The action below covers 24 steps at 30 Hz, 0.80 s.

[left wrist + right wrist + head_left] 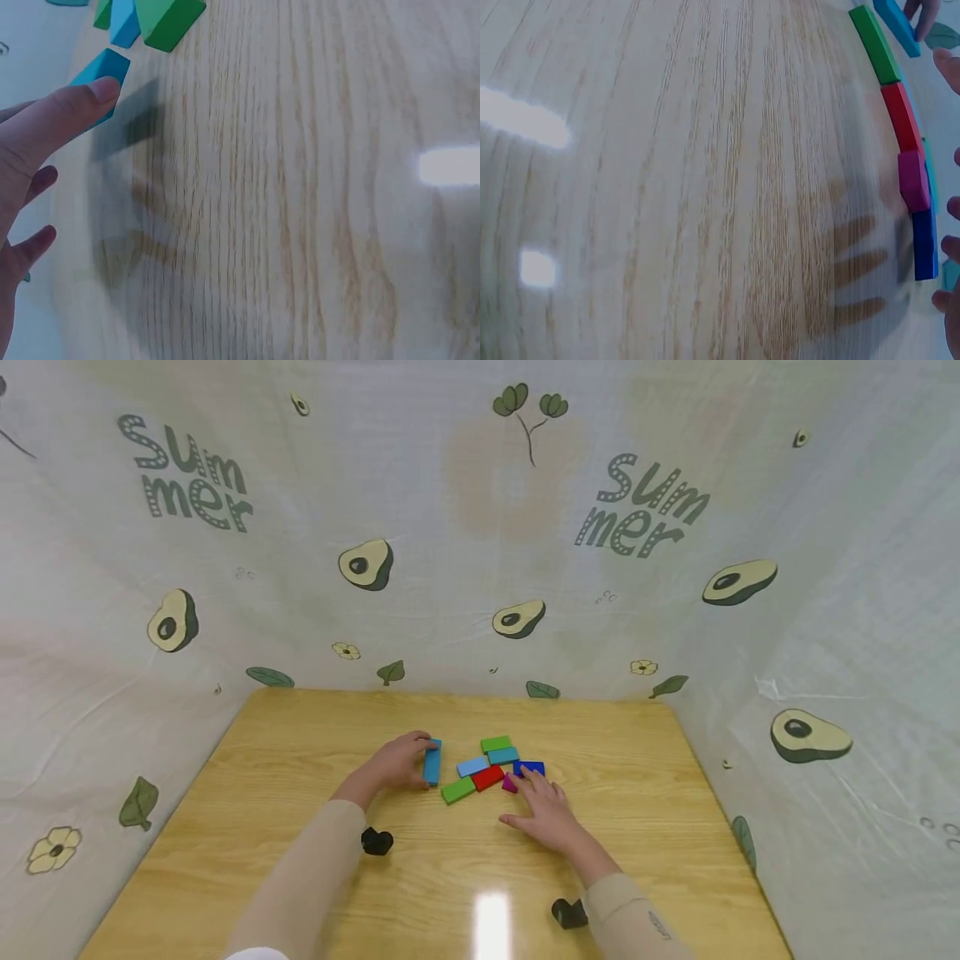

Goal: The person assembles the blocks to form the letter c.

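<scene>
Holding a blue block [432,766], the left hand [394,765] is at the left of all the blocks. Its thumb is at the near end of the blue block and a finger is at the far end, so the block is just right of the palm. The hand is part open, bent around the block. I cannot tell if the block is up off the table [435,877].

The right hand [547,814] is at the right. Its fingers are spread, and it grips nothing. The pink block [509,783] and the dark blue block [535,768] are by its fingertips, on the far side of the hand. I cannot tell if it touches them.

Other blocks lie between the hands. The near green block [458,790] is just right of the blue block. The red block [489,777] is at its right end. Farther back are the light blue block [472,767], the teal block [503,756] and the far green block [496,744].
</scene>
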Each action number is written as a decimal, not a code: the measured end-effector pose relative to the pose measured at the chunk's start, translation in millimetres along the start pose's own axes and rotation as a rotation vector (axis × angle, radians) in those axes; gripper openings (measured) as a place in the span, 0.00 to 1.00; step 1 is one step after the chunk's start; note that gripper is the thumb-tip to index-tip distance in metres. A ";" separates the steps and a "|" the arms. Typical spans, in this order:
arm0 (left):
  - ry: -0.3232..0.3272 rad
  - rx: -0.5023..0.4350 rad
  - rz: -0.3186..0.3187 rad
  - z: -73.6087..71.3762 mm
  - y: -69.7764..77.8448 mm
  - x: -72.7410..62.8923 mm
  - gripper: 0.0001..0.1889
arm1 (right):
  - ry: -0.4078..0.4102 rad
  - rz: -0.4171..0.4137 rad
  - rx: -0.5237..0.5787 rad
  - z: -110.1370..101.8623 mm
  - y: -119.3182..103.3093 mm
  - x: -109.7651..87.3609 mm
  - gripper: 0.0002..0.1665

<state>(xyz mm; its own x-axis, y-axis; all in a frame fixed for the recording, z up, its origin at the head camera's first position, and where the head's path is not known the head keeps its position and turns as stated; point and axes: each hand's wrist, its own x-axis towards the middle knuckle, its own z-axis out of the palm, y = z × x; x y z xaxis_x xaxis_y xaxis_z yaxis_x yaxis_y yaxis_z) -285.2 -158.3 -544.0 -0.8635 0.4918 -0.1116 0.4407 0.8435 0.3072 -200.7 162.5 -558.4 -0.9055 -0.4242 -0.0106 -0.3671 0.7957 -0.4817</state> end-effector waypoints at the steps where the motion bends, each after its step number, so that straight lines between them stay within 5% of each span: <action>1: 0.007 -0.005 0.006 -0.6 0.2 -3.0 0.40 | -0.003 0.002 -0.001 0.7 -0.4 -0.4 0.49; 12: 0.075 -0.040 0.119 -4.0 18.6 -37.8 0.39 | 0.015 0.011 0.087 7.4 -7.7 -4.7 0.48; 24: 0.128 -0.201 0.143 23.5 42.4 -63.8 0.40 | 0.039 0.002 0.190 17.5 -18.2 -15.1 0.47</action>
<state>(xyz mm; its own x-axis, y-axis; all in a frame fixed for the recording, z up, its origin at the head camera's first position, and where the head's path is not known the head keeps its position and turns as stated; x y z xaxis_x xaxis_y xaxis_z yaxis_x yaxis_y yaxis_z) -205.6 -148.8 -546.0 -0.8257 0.5606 0.0631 0.5140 0.7015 0.4937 -176.6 146.8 -564.8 -0.9152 -0.4025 0.0208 -0.3218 0.6987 -0.6389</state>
